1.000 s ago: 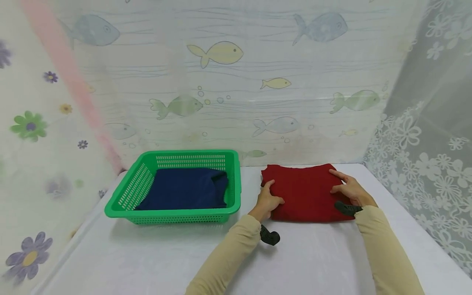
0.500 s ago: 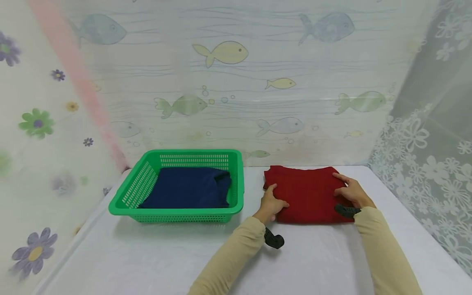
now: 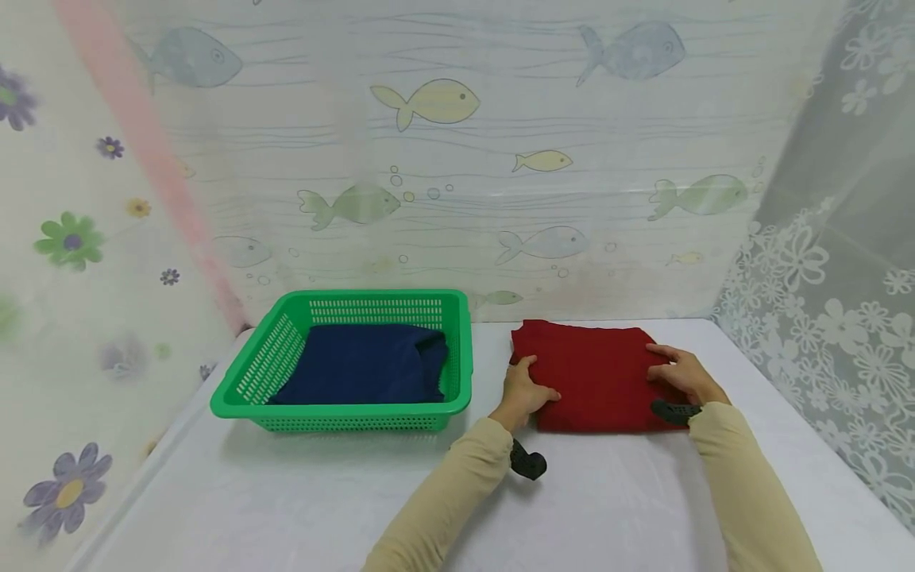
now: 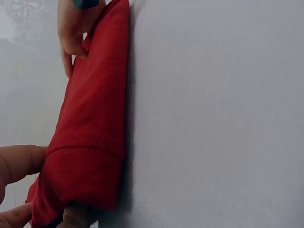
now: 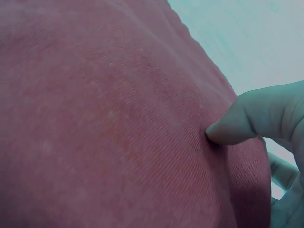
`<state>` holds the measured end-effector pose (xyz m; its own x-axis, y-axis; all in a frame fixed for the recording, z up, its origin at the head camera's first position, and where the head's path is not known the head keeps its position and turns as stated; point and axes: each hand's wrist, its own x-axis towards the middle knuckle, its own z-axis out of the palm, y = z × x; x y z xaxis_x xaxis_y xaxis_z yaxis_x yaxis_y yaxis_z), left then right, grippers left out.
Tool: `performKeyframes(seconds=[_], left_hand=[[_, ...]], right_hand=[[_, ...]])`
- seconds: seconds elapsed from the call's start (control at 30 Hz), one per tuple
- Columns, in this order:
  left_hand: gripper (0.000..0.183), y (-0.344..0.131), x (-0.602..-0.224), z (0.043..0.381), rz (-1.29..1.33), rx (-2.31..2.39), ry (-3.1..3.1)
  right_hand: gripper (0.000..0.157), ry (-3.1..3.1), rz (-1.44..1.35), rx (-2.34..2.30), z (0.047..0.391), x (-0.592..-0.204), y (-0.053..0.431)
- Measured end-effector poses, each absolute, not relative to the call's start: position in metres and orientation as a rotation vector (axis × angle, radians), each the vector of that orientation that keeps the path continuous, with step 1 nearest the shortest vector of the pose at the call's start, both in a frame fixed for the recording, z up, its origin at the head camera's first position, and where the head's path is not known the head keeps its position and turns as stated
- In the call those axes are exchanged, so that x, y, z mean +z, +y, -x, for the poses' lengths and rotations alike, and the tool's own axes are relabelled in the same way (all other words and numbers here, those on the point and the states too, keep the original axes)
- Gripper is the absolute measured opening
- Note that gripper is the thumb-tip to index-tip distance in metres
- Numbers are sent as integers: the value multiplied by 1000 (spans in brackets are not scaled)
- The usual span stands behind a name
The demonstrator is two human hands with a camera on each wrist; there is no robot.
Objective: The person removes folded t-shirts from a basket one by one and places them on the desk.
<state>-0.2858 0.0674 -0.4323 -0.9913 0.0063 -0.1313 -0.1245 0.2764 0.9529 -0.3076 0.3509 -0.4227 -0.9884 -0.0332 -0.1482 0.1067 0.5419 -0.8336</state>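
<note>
A folded red cloth [image 3: 596, 377], thick and soft like a garment, lies at the right of the table. My left hand [image 3: 524, 395] grips its left edge, thumb on top and some fingers tucked beneath. At the opposite edge, my right hand [image 3: 688, 378] pinches the fabric, with the thumb [image 5: 232, 128] pressing a dent into it. The left wrist view shows a stitched seam across the red cloth [image 4: 92, 114] and layers folded over at its end. Parts of the fingers of both hands are hidden by the fabric.
Left of the red cloth stands a green plastic basket [image 3: 343, 413] with slotted walls. A folded navy cloth [image 3: 364, 365] lies inside it. White cloth covers the table [image 3: 300, 500], and curtains with fish and flower prints hang behind and at the sides.
The head view has shifted slightly. Both hands stay on the red cloth's edges; the right forefinger has slid a little nearer along its edge, and the far right corner sits slightly lower.
</note>
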Motion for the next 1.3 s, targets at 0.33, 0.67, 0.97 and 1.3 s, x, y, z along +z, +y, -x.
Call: performKeyframes(seconds=[0.33, 0.67, 0.97, 1.3], left_hand=[[70, 64, -431, 284, -10, 1688, 2575], [57, 54, -426, 281, -180, 1473, 2779], [47, 48, -415, 270, -290, 1019, 3015], [39, 47, -403, 262, -518, 617, 3165]], right_hand=[[63, 2907, 62, -1127, 298, -421, 352], [49, 3131, 105, -945, 290, -425, 350], [44, 3231, 61, -939, 279, -417, 341], [41, 3336, 153, -990, 264, -400, 330]])
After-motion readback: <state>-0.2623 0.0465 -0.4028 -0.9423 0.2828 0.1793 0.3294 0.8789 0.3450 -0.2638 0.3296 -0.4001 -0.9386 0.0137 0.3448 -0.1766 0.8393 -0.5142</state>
